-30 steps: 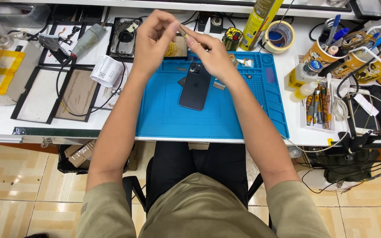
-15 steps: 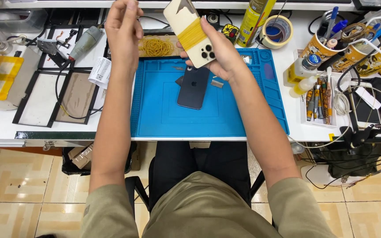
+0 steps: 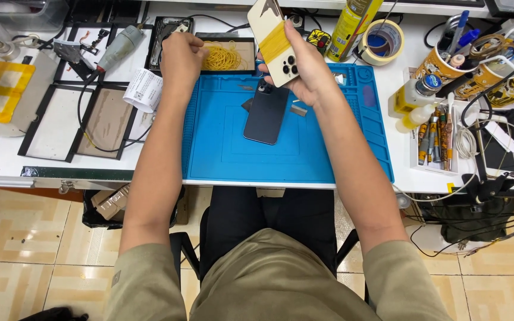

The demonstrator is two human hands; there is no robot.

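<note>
Right hand [image 3: 307,71] is closed around a pale phone [image 3: 275,41], gripping it by its lower end and holding it up above the far edge of the blue mat [image 3: 233,160], back side toward the camera and yellow rubber bands wound around its middle. Left hand [image 3: 181,56] reaches to the small tray [image 3: 251,41] of loose yellow rubber bands [image 3: 222,59] just beyond the mat; its fingers curl down at the pile's edge, though whether they have pinched a band I cannot tell. Below the raised phone a dark phone [image 3: 266,113] lies flat on the mat. By the look of it, the step in hand is banding the pale phone. Adding another band would call for stretching it wide enough to clear the phone's end.
</note>
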